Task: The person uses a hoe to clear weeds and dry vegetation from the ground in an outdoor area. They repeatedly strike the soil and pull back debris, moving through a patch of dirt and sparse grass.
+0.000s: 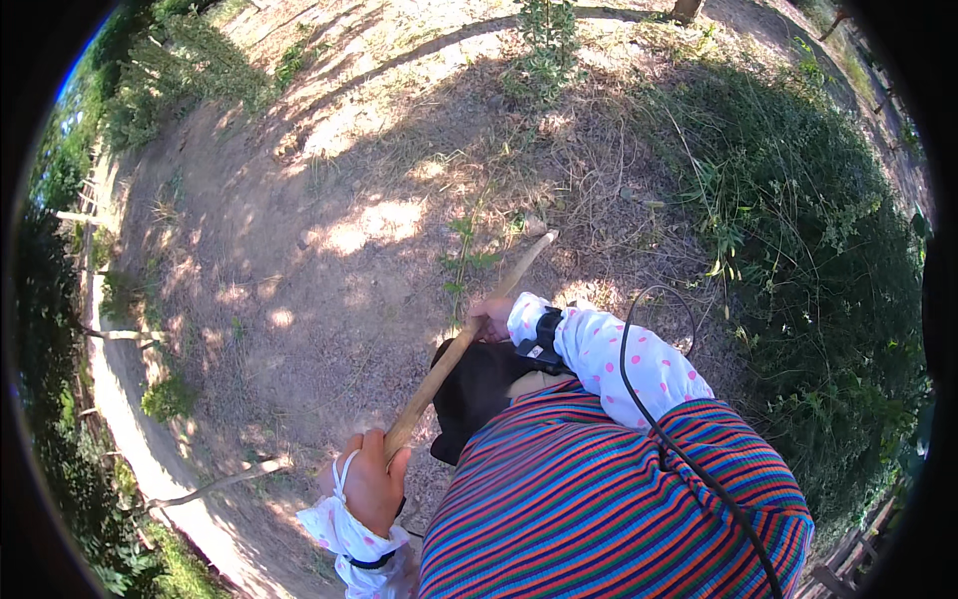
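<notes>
A long, slightly curved wooden pole (438,378), possibly a tool handle, runs slantwise in front of my body. My left hand (368,479) is closed around its lower-left part, with a white cord looped over the back of the hand. Farther up the pole, my right hand (492,318) grips it in front of my dark trousers or shoes. Beyond this hand the pole narrows to a pale tip (552,235) over dry grass and litter; whether it touches the ground I cannot tell. No tool head shows at either end.
Bare, leaf-strewn soil (299,337) lies ahead and left. A dense green shrub (816,224) stands on the right, with a small leafy plant (465,258) by the pole. A thin branch (217,483) lies lower left. A black cable (696,468) loops past my right arm.
</notes>
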`<action>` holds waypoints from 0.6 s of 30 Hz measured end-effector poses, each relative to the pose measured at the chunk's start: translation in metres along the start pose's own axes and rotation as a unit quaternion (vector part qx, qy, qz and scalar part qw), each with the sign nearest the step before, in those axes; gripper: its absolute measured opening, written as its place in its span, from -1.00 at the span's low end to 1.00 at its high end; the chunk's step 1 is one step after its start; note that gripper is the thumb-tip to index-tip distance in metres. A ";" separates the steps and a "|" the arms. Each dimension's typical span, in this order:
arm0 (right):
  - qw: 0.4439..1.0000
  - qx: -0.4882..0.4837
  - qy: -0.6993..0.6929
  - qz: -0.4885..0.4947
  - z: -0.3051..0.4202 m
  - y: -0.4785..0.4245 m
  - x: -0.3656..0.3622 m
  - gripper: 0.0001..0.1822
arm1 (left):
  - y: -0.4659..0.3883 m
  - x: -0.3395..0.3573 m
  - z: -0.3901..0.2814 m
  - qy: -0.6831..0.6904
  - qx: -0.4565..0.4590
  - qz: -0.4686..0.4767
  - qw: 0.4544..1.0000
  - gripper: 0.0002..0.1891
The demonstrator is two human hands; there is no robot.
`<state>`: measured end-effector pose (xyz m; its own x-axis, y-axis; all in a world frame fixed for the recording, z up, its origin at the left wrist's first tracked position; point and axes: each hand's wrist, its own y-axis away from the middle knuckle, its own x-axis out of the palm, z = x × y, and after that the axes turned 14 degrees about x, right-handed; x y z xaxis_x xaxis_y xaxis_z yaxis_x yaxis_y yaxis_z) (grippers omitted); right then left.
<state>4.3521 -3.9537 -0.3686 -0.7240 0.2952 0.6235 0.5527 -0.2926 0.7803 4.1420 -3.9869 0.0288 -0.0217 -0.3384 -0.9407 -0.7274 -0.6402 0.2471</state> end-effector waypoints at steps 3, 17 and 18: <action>1.000 0.003 0.003 -0.005 -0.014 -0.002 -0.004 -0.77 | 0.014 0.021 0.011 0.002 -0.042 0.046 0.998 -0.71; 0.993 0.092 0.028 -0.070 -0.059 -0.130 -0.027 -0.71 | 0.085 0.103 0.078 0.083 -0.225 0.190 0.952 -0.72; 0.975 0.030 0.205 -0.083 -0.056 -0.146 -0.059 -0.73 | 0.081 0.102 0.072 0.101 -0.229 0.198 0.948 -0.70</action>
<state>4.2907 -3.9797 -0.5217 -0.9029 -0.0587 0.4258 0.4280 -0.2151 0.8778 4.0315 -4.0239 -0.0637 -0.0662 -0.7099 -0.7011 -0.3148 -0.6519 0.6899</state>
